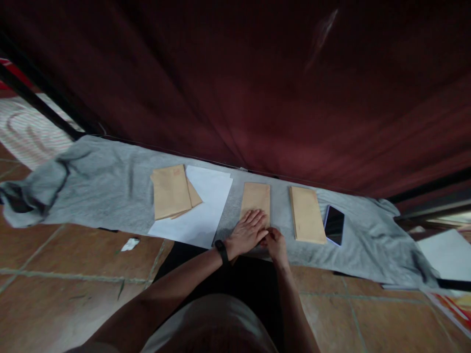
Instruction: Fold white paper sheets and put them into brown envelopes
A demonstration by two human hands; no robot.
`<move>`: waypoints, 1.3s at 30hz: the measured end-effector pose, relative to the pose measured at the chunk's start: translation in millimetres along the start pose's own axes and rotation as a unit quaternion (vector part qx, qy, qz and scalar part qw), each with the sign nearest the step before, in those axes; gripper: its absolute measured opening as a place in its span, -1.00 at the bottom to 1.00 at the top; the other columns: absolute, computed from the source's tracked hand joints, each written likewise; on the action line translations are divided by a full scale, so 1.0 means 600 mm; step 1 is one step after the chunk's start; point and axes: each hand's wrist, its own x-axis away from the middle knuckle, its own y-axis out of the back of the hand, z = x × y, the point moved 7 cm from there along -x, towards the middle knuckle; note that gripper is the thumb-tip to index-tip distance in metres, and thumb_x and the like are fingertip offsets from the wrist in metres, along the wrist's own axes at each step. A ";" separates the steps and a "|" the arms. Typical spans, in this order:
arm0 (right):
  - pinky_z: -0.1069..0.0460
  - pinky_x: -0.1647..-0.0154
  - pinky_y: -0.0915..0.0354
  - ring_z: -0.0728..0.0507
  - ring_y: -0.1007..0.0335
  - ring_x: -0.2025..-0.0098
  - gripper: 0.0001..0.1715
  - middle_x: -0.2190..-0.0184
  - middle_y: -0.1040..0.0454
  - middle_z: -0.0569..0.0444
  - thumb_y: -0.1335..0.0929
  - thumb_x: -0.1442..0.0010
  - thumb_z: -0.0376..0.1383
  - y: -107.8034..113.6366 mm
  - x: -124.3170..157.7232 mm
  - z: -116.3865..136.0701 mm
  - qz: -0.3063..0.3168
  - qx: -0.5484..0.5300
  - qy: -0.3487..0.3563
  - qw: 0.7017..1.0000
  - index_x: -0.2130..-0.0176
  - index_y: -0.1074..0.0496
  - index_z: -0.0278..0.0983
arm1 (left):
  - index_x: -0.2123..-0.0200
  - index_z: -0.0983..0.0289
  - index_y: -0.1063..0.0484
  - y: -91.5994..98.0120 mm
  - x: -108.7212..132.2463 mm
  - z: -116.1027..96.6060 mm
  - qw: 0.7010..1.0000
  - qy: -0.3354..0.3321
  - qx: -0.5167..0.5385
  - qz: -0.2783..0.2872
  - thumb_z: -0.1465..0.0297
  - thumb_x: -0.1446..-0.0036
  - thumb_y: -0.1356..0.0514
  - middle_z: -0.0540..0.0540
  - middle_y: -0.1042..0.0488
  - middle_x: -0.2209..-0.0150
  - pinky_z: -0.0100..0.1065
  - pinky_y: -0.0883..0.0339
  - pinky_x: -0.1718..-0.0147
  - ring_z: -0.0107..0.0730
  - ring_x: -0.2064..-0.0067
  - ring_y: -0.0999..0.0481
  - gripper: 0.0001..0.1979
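A brown paper envelope (256, 196) lies on a grey cloth in front of me. My left hand (248, 231), with a dark band on its wrist, rests flat on the envelope's lower half, fingers stretched out. At the lower right corner, the fingers of my right hand (275, 246) are pinched together on the envelope's edge, close to my left fingertips. Both hands hide the envelope's near end. To the right is a stack of brown envelopes (308, 214). Further left, more brown envelopes (171, 192) lie fanned on white paper sheets (208, 198).
The grey cloth (110, 181) covers a long narrow surface. A phone (334, 225) lies right of the envelope stack. Dark red fabric (235, 88) hangs behind. A scrap of white paper (130, 244) is on the tiled floor (103, 255).
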 end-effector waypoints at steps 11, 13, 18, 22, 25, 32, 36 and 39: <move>0.01 0.61 -0.42 -0.16 -0.49 0.57 -0.60 0.54 -0.56 0.06 -0.37 -0.07 -0.03 0.000 -0.007 -0.011 -0.004 0.002 -0.022 1.000 0.21 -0.51 -0.27 | -0.39 0.28 -0.13 -0.036 -0.108 0.077 1.000 0.002 -0.003 0.030 0.19 -0.44 0.16 0.13 -0.08 -0.44 -0.06 0.19 -0.40 -0.25 -0.45 -0.02 -0.45; 0.01 0.60 -0.43 -0.15 -0.50 0.56 -0.59 0.52 -0.57 0.05 -0.37 -0.09 -0.02 0.001 -0.006 -0.011 -0.002 0.007 -0.021 1.000 0.20 -0.51 -0.27 | -0.38 0.27 -0.14 -0.035 -0.121 0.083 1.000 0.002 -0.001 0.021 0.19 -0.44 0.14 0.14 -0.09 -0.43 -0.03 0.19 -0.40 -0.22 -0.44 -0.03 -0.45; 0.03 0.59 -0.41 -0.14 -0.49 0.54 -0.58 0.48 -0.56 0.06 -0.37 -0.10 -0.01 0.004 -0.005 -0.011 -0.005 0.027 -0.019 0.999 0.20 -0.52 -0.26 | -0.37 0.20 -0.16 -0.033 -0.140 0.095 1.000 0.005 0.004 0.002 0.17 -0.41 0.07 0.11 -0.13 -0.42 -0.01 0.18 -0.39 -0.17 -0.43 -0.07 -0.46; 0.03 0.57 -0.42 -0.14 -0.49 0.52 -0.58 0.48 -0.54 0.06 -0.34 -0.12 -0.01 0.003 0.000 -0.008 -0.007 0.034 -0.017 0.999 0.19 -0.51 -0.26 | -0.37 0.18 -0.17 -0.037 -0.139 0.097 1.000 0.004 0.012 0.014 0.18 -0.42 0.09 0.07 -0.12 -0.43 0.00 0.19 -0.39 -0.17 -0.43 -0.06 -0.47; 0.02 0.57 -0.42 -0.14 -0.48 0.53 -0.56 0.48 -0.54 0.06 -0.31 -0.14 -0.01 0.001 0.006 -0.004 -0.009 0.031 -0.016 0.999 0.15 -0.48 -0.27 | -0.36 0.11 -0.18 -0.038 -0.127 0.092 0.999 -0.008 0.023 0.032 0.19 -0.42 0.10 0.01 -0.15 -0.42 0.04 0.24 -0.40 -0.17 -0.44 -0.04 -0.49; 0.01 0.54 -0.41 -0.15 -0.47 0.53 -0.53 0.54 -0.51 0.05 -0.26 -0.17 -0.03 -0.002 0.003 -0.004 -0.013 0.053 -0.011 0.998 0.13 -0.47 -0.30 | -0.38 0.12 -0.15 -0.026 -0.082 0.064 0.996 -0.046 0.025 0.071 0.20 -0.46 0.17 -0.02 -0.10 -0.43 0.02 0.26 -0.40 -0.22 -0.46 0.03 -0.49; 0.00 0.50 -0.42 -0.16 -0.47 0.53 -0.51 0.55 -0.51 0.04 -0.24 -0.20 -0.03 -0.001 0.000 -0.008 -0.015 0.054 -0.008 0.998 0.11 -0.48 -0.31 | -0.37 0.12 -0.16 -0.018 -0.059 0.051 0.996 -0.054 0.024 0.062 0.21 -0.47 0.16 -0.01 -0.11 -0.43 -0.02 0.24 -0.40 -0.24 -0.45 0.02 -0.51; 0.00 0.48 -0.43 -0.16 -0.48 0.52 -0.51 0.54 -0.52 0.04 -0.23 -0.21 -0.04 -0.001 0.002 -0.009 -0.018 0.049 -0.006 0.999 0.09 -0.48 -0.32 | -0.37 0.12 -0.16 -0.012 -0.043 0.041 0.996 -0.066 0.025 0.046 0.22 -0.47 0.13 0.01 -0.13 -0.42 -0.04 0.21 -0.40 -0.26 -0.45 0.01 -0.52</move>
